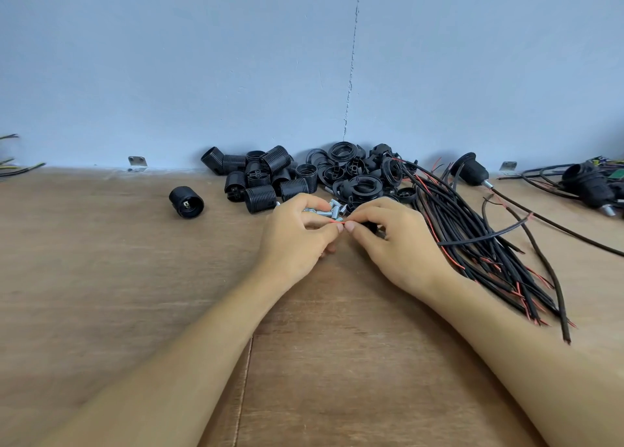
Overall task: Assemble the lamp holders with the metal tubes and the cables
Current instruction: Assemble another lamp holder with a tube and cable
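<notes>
My left hand (299, 232) and my right hand (393, 240) meet at the middle of the wooden table (135, 278). Between their fingertips both pinch a thin red wire end (338, 221). A black part (371, 226) shows under the fingers of my right hand; what it is I cannot tell. Just behind the hands lie several small metal tubes (334, 208). Black threaded lamp holder bodies (263, 176) are heaped at the wall. To their right is a pile of black holder caps and rings (358, 173). A bundle of black and red cables (472, 240) fans out at the right.
One lamp holder body (186, 202) lies alone at the left. Assembled holders with tubes and cables (472, 171) lie at the back right, more of them (587, 183) at the far right. Metal brackets (137, 163) fix the table to the blue wall. Loose wires (13, 168) show at the left edge.
</notes>
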A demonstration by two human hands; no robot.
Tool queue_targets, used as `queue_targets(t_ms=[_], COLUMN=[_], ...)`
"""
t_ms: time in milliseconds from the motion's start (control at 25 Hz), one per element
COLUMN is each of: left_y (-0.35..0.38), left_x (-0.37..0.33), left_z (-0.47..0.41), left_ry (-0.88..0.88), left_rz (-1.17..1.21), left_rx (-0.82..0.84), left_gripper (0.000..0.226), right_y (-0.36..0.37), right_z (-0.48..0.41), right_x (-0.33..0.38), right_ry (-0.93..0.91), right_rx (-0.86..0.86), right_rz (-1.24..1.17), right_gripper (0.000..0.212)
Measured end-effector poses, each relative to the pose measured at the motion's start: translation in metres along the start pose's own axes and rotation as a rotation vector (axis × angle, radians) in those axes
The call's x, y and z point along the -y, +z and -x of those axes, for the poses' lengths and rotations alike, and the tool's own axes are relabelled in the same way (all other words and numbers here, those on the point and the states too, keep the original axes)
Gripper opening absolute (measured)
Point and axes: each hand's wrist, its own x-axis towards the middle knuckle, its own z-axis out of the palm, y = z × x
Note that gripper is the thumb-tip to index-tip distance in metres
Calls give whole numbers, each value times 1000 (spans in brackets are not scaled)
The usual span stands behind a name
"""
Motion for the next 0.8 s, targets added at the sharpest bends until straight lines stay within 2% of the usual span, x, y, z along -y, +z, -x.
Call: queue_targets(t_ms=[200, 320, 400, 560, 640, 800], left_y=[-4, -12, -17, -19, -15, -14], left_x=[4, 1, 2, 7, 7, 1], left_z=[-12, -29, -42, -58, -61, -70], left_ry=[141, 263, 297, 269, 257, 174], left_rz=[-406, -651, -816, -1160, -1229, -1201], left_rx=[-204, -355, -321, -113, -116, -145], left_gripper=[26, 32, 38, 49, 47, 43], right_y=[0, -3, -3, -4, -4, -2], right_z=[-3, -3, -3, -3, -4, -3], right_x=[-2, -3, -3, -5, -5, -5], right_ry=[73, 93, 82, 76, 67, 41], right_rx=[-71, -42, -14, 17, 70, 167], right_rz=[-40, -104, -126, -134, -74, -10], right_gripper=[6, 9, 7, 9, 6, 12])
